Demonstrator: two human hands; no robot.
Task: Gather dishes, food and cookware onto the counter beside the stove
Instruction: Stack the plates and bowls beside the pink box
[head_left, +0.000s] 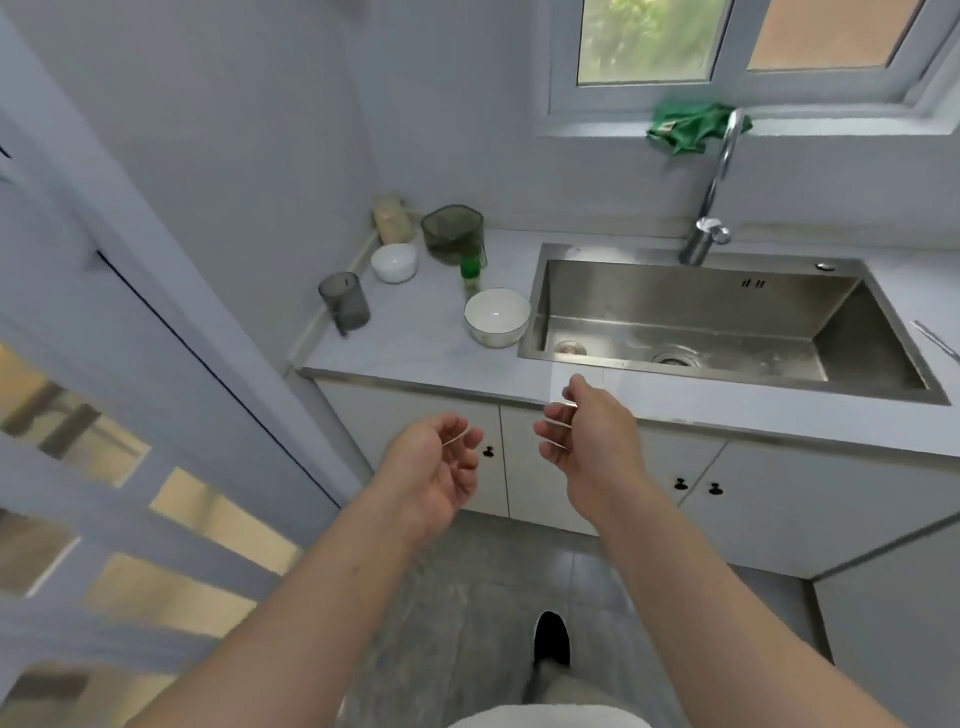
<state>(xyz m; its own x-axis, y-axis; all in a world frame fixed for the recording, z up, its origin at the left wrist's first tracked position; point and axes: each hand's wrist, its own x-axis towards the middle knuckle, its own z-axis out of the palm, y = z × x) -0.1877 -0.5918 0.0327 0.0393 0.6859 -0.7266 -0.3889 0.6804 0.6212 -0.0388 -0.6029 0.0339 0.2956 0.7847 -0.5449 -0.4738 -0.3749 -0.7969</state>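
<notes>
Holds nothing in the left hand (441, 467): palm turned up and inward, fingers loosely curled and relaxed. Holds nothing in the right hand (589, 441) either: palm turned toward the left, fingers half bent, thumb raised and overlapping the front edge of the counter (415, 348) in the picture, contact not possible to tell. Both hands in the air, apart from each other, before the white cabinet doors (519, 488) and mostly below the counter edge. On the counter, left of the steel sink (701, 322), a large white bowl (497, 317) just beside the sink rim. Behind it a small bottle with green cap (470, 273); farther back a small white bowl (395, 262) and a dark translucent container (452, 234). In the corner a beige item (392, 218), too blurred to name. Near the left wall a grey translucent cup (344, 301), apart from the bowls. Bare counter surface between the large white bowl and the front edge. Behind the sink a curved faucet (719, 176), and a green cloth (691, 127) on the window sill. At the left a door with glass panes (156, 374), close to the end of the counter.
</notes>
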